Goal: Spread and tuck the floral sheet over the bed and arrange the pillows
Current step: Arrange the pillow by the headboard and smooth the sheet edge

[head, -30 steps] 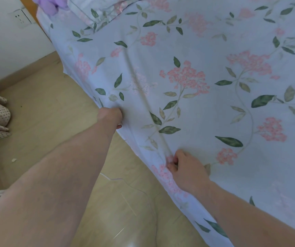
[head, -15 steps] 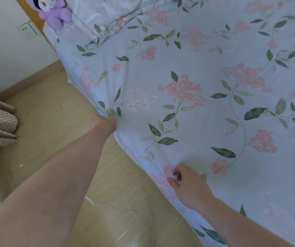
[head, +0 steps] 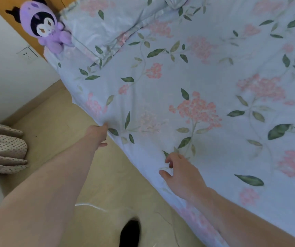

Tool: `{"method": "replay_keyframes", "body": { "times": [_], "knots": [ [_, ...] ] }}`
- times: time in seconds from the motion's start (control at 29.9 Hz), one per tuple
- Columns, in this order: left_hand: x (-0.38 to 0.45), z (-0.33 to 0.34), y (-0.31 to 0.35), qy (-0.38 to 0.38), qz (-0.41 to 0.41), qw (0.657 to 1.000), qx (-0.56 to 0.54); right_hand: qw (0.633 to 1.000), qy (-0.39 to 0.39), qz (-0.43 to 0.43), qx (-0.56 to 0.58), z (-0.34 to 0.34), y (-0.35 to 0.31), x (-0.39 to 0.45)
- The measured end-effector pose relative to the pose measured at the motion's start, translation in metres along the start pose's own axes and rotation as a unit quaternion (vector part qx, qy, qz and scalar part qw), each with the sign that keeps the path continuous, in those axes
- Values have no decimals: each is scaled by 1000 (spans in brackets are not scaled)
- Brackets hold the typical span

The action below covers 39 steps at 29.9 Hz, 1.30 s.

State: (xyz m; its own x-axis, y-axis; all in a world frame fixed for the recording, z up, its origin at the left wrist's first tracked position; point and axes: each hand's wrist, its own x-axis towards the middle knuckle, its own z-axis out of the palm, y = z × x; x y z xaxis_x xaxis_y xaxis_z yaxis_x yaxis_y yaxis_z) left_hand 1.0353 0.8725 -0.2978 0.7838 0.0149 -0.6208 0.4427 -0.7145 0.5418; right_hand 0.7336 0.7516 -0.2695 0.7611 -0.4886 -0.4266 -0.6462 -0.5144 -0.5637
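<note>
One wide-angle head view looks forward and steeply down from beside the bed (head: 214, 72), close over its near edge. The floor (head: 57, 125) fills the lower left, the sheet-covered bed the right, and both forearms reach in from the bottom; straight lines bow toward the frame's edges

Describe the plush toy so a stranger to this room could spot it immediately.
Start at the bed covered by the floral sheet and follow its edge up to the head-end corner by the wooden headboard. The plush toy sits there beside the floral pillow. It is the only purple thing, with a black-and-white face under a hood.
</note>
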Motion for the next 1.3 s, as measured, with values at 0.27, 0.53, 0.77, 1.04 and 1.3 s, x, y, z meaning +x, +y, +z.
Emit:
{"method": "replay_keyframes", "body": {
  "times": [0.27, 0.53, 0.77, 1.04, 1.3],
  "knots": [
    [100, -5, 18, -48, 47, 997, 31, 998, 16, 56, -29, 41, -36, 90],
    [122, -47, 3, 14, 157, 973, 166, 984, -3, 51, -173, 73, -74, 108],
    [134, -54, 12, -67, 90, 973, 200, 986, -48, -6, -159, 61, -84, 102],
    [178, -76, 85, -58, 24, 990, 123, 984, -127, 41, -114, 65, -69, 133],
    [210, -67, 85, -4, 108, 981, 163, 988, -116, 19, -104, 67, -68, 130]
  ]
}}
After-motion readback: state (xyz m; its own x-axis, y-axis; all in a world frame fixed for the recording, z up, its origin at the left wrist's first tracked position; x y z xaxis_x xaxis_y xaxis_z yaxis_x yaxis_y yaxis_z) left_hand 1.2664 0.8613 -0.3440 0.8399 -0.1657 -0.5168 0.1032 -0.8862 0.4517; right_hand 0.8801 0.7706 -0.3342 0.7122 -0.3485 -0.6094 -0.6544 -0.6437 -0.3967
